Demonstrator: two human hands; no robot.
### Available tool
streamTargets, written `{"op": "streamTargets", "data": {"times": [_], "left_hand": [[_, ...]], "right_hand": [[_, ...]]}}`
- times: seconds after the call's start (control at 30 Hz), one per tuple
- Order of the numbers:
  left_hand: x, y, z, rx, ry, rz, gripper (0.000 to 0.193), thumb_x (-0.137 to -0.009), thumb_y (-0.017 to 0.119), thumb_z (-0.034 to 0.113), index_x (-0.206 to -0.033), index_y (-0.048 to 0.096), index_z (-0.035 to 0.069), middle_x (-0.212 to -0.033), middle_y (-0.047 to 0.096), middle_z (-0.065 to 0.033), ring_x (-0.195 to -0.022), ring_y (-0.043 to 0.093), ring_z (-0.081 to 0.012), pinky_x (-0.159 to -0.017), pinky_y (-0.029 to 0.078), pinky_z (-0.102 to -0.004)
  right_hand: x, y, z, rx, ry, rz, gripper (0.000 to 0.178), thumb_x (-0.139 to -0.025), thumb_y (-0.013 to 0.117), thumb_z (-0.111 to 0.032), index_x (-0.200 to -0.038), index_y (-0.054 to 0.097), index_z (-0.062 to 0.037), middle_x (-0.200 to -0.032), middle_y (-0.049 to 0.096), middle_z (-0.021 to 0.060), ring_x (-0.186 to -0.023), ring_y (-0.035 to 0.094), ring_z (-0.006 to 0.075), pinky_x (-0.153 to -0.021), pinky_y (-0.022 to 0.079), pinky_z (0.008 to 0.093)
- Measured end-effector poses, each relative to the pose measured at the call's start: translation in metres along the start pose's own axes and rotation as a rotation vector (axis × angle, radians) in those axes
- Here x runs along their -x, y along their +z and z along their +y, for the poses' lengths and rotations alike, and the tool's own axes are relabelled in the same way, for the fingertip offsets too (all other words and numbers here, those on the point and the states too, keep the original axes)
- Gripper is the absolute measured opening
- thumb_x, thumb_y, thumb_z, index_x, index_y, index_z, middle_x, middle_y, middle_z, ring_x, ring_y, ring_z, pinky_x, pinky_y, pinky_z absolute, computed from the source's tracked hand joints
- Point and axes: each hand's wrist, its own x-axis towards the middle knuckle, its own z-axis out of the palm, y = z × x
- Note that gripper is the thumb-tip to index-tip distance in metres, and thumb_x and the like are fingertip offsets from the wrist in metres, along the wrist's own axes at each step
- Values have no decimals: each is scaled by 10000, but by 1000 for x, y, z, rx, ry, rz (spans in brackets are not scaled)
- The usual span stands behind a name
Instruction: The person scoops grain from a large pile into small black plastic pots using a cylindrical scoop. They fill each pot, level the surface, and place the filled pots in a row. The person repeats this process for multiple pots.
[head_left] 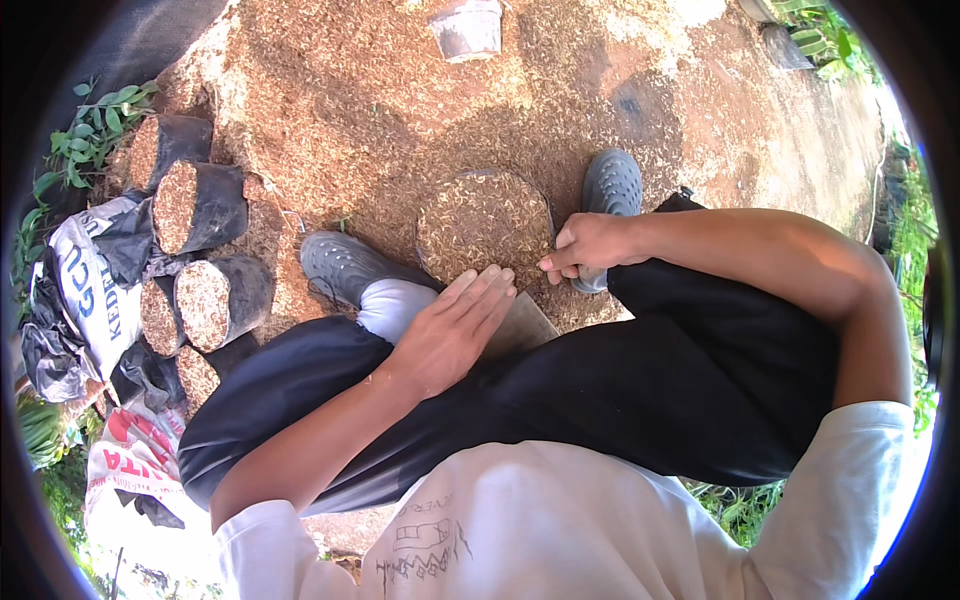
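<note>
Between my shoes stands a round black planting bag (549, 203), filled to the top with a brown mix of soil and husks (480, 225). My left hand (452, 335) is open, its fingers straight and together, with the tips at the bag's near edge. At the bag's right edge, my right hand (592, 243) has its fingers curled, thumb against them, seemingly pinching the rim. The bag's near side is partly hidden by my left hand. A flat grey-brown surface (525, 328) shows just beside that hand, under me.
Several filled black bags (203, 205) lie on their sides at the left, by crumpled printed sacks (95, 270). A whitish bucket (468, 32) stands at the far side on husk-strewn ground (350, 110). Grey shoes (612, 185) flank the bag. Green plants (100, 125) grow at the edges.
</note>
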Motion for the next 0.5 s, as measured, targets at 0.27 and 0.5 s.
{"op": "streamTargets", "data": {"times": [0.27,0.5], "left_hand": [[6,23,-2,2,-50,-14,618,-945,574,74,-1542,489,-57,-1565,552,-224,-1508,484,-336,-1294,343,-481],[5,11,6,1,-96,-32,607,-932,594,87,-1518,519,-55,-1568,552,-217,-1517,472,-342,-1298,332,-479]], "right_hand": [[-4,3,2,-20,-3,11,410,-1064,678,-424,-989,821,-47,-846,686,7,-814,623,136,-755,515,332],[-4,-4,-9,110,3,-19,410,-1061,667,-445,-1048,842,-75,-908,724,23,-860,666,166,-806,537,354]]}}
